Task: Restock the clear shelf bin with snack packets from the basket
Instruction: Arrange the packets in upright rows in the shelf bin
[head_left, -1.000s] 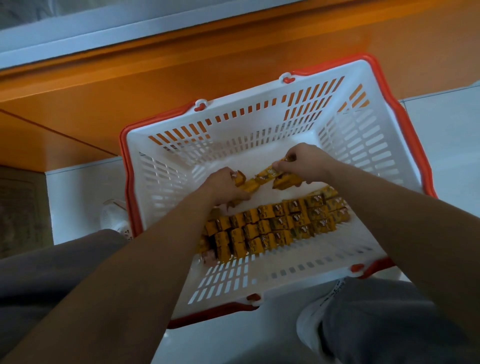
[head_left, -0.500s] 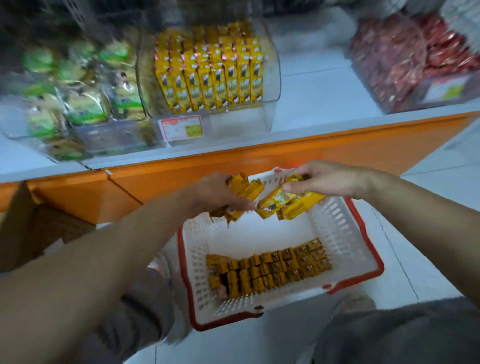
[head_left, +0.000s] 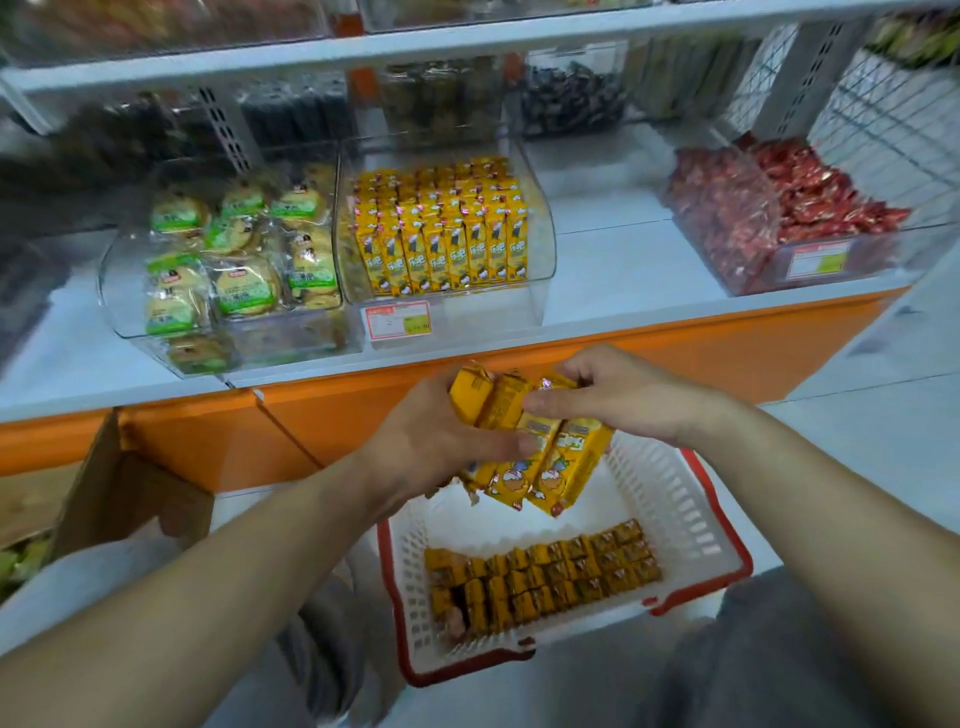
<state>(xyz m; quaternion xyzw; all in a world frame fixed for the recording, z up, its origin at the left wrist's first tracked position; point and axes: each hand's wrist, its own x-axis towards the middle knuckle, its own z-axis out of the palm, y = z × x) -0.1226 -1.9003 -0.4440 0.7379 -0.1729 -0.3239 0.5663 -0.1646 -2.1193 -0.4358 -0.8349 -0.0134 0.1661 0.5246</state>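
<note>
The left hand (head_left: 436, 441) is curled round a bundle of yellow snack packets (head_left: 550, 457), its thumb lying across their fronts and its fingers hidden behind. The right hand (head_left: 618, 400), at two o'clock from the left, bends its fingers over the bundle's upper ends and pinches them. The packets are slim, oblong and glossy, with crimped foil ends and a cartoon print, and they fan out downward towards five o'clock. Directly below, at six o'clock, sits the basket (head_left: 675, 509). It is white slotted plastic with a red rim, and it holds more of the same packets (head_left: 540, 577) stood on end in tight rows along its near side. The clear shelf bin (head_left: 540, 260) is at twelve o'clock from the hands, on the white shelf above an orange front panel (head_left: 649, 348). It is transparent with a curved wall and is packed towards the back with upright yellow packets, and a red-bordered price tag (head_left: 397, 319) sits on its front. At ten o'clock a like bin holds round, green-labelled biscuits (head_left: 234, 249), and at two o'clock another holds crinkled red wrappers (head_left: 810, 208).
</note>
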